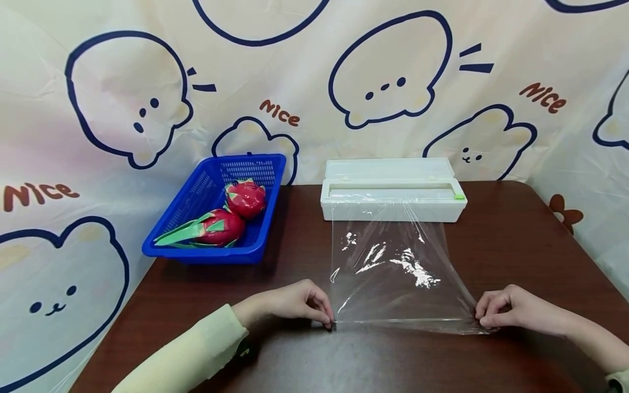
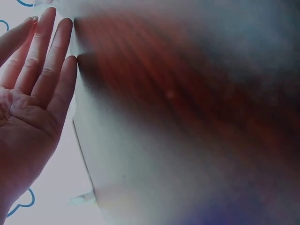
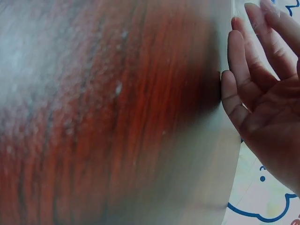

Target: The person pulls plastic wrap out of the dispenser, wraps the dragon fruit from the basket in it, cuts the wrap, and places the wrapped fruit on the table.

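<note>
A sheet of clear plastic wrap stretches from a white wrap dispenser toward the front of the table. My left hand pinches its near left corner between thumb and index finger. At the near right corner, my right hand pinches the wrap, which bunches into folds there. The sheet lies low over the tabletop, with creases fanning from the dispenser's front. In the left wrist view, the other fingers of the left hand extend against the table. The right hand's little finger rests at the table surface in the right wrist view.
A blue plastic basket at the back left holds two red dragon fruits with green scales. The dispenser's lid stands raised at the back. A green slider sits on its right end. A printed cloth hangs behind the brown table.
</note>
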Available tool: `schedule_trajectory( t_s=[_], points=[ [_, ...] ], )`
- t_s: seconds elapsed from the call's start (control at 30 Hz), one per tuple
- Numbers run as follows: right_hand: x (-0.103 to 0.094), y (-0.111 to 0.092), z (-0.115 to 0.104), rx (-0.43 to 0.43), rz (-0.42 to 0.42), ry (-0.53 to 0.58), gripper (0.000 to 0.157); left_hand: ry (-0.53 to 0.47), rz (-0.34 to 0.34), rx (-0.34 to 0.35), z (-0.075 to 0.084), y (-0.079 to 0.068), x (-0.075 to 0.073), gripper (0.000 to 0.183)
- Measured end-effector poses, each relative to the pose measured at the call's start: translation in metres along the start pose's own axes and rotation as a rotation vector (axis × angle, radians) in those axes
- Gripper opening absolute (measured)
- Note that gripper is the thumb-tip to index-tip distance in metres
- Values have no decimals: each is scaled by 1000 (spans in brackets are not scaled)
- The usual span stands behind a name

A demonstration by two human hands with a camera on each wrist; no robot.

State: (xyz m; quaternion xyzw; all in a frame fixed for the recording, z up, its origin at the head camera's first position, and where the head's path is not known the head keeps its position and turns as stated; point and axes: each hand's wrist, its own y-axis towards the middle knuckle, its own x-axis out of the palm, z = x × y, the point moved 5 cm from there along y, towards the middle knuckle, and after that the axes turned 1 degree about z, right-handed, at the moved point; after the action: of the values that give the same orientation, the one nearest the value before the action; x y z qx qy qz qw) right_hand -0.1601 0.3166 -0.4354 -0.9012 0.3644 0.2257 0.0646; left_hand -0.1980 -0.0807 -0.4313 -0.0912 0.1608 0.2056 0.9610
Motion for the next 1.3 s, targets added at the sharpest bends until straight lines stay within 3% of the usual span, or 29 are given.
schedule_trajectory(
  t_s=[0.17, 0.3, 0.63, 0.83, 0.97, 1.1, 1.3],
  points=[
    [0, 0, -2, -54, 47, -82, 20, 27, -11, 8, 0, 1, 2, 8],
    [0, 1, -3, -81, 41, -62, 21, 40, -8, 9, 1, 1, 2, 13],
    [-14, 13, -11, -43, 30, -74, 18, 94, 57, 26, 13, -4, -16, 25],
    [-37, 27, -20, -33, 144, -236, 15, 200, 188, 39, 19, 7, -40, 23],
    [-51, 39, -15, 70, 259, -355, 13, 267, 245, 64, 13, 25, -54, 26],
    [-55, 48, -2, 179, 350, -366, 21, 371, 250, 58, 3, 37, -59, 33],
    [-61, 56, 10, 193, 420, -372, 23, 464, 233, 42, -2, 44, -59, 36]
  ],
)
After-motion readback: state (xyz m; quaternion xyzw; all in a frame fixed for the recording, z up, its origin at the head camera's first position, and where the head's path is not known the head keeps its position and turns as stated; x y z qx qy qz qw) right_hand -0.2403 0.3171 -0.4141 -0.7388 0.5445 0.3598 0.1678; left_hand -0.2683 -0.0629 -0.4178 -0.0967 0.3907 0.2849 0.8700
